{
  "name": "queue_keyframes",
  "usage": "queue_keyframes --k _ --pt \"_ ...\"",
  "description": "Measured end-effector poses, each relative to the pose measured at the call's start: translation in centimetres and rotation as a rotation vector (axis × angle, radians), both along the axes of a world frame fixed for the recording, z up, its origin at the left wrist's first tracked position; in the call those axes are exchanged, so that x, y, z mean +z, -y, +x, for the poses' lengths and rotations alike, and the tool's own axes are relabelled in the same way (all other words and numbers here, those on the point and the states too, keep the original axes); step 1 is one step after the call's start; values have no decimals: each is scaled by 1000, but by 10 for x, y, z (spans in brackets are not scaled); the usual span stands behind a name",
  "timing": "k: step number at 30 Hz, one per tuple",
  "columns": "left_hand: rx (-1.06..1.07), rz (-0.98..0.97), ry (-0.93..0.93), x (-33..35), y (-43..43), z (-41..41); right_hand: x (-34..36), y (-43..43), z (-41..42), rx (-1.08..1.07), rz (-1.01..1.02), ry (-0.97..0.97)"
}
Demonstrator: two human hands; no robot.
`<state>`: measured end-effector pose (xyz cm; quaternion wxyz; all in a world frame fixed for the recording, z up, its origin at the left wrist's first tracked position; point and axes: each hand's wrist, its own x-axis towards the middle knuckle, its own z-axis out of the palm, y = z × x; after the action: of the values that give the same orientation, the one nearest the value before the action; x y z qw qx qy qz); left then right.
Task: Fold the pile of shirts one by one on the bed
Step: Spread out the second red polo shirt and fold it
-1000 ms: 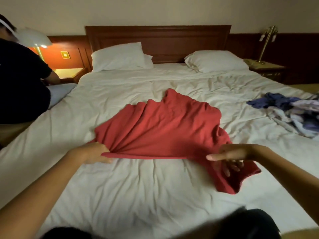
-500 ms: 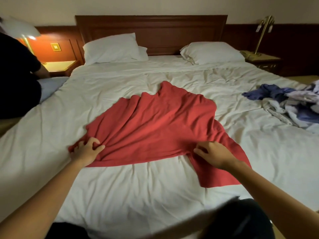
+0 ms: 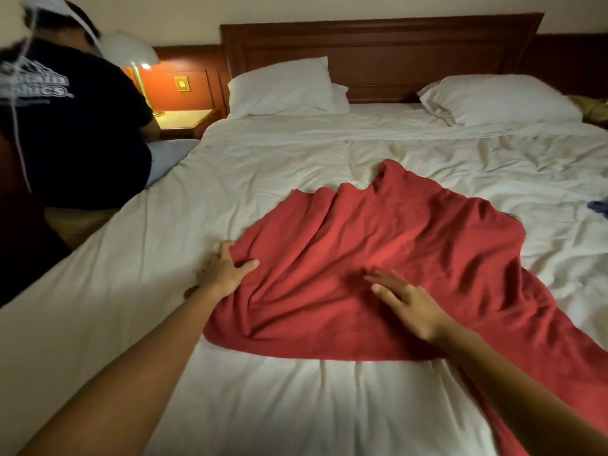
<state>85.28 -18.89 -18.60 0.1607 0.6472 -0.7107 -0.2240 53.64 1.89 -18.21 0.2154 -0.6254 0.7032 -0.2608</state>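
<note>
The left hand (image 3: 223, 271) pinches the red shirt (image 3: 378, 245) at its left edge while the right hand (image 3: 404, 301) rests flat mid-cloth, the shirt lying crosswise.

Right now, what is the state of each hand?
Left hand: closed, gripping the left edge of the red shirt.
Right hand: open, fingers straight, flat on the shirt.

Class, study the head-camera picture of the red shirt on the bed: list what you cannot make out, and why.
Head view:
Red shirt: near right end cut off by the frame edge.
Pile of shirts: cut off at the right edge; only a blue scrap shows.
Right hand: motion-blurred; contact with the shirt unclear.
Left hand: grip hidden beneath the hand itself.
</note>
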Motion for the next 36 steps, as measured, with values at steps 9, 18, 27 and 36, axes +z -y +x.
queue_keyframes --k 9,18,27,36 --pt "-66 -113 -284 -11 41 20 -60 61 17 -102 159 -512" --pt "-15 294 -301 19 -7 102 -54 56 32 -193 224 -510" --pt "-12 437 -268 59 -32 138 -43 23 48 -157 211 -461" --pt "123 62 466 43 -35 121 -40 11 52 -122 229 -484"
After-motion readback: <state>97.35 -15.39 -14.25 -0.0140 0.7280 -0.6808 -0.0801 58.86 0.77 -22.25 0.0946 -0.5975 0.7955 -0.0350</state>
